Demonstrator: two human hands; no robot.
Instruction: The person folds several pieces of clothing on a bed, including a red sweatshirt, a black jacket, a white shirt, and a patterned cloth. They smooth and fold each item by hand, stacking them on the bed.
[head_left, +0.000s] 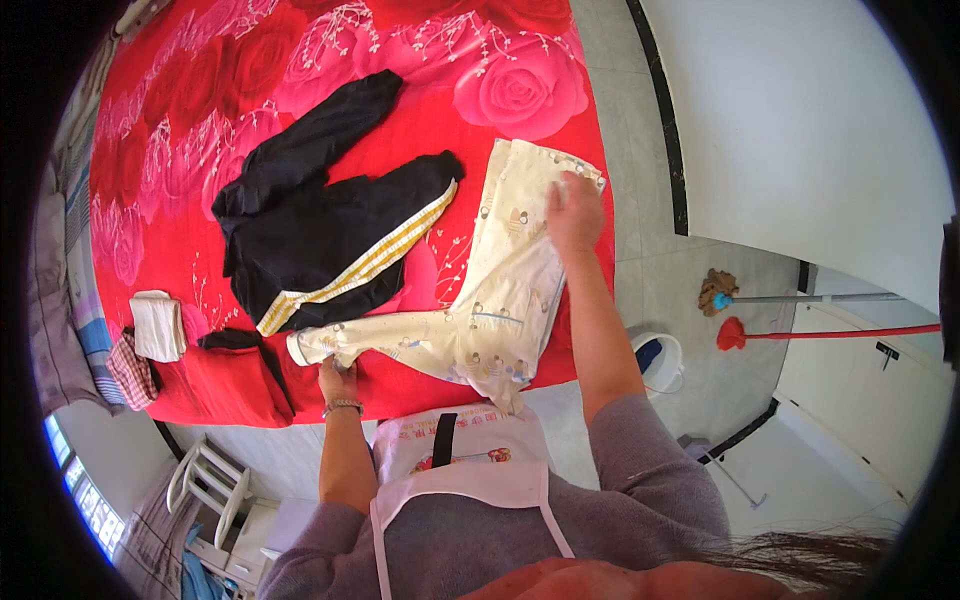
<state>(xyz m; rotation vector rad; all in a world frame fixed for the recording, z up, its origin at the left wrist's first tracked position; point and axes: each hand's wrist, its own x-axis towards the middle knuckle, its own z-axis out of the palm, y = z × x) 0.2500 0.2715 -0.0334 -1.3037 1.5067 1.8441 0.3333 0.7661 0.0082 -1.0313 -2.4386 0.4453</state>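
A cream printed pajama top (499, 289) lies near the bed's right edge, folded lengthwise, with one sleeve (397, 337) stretched out to the left. Its chest pocket has blue trim. At the end of that sleeve my left hand (339, 381) grips the cuff, with some fingers hidden beneath the cloth. My right hand (576, 214) rests on the body of the top near its hem; its fingers are blurred, and whether they pinch the fabric is unclear. Left of the top lies a black jacket (300, 232) with yellow and white stripes, its sleeves spread out.
A red floral bedsheet (420, 135) covers the bed. Folded beside its left edge are a white cloth (157, 326), a checked cloth (133, 371) and a red garment (236, 382). On the floor to the right stand a white bucket (661, 364) and a mop (718, 292).
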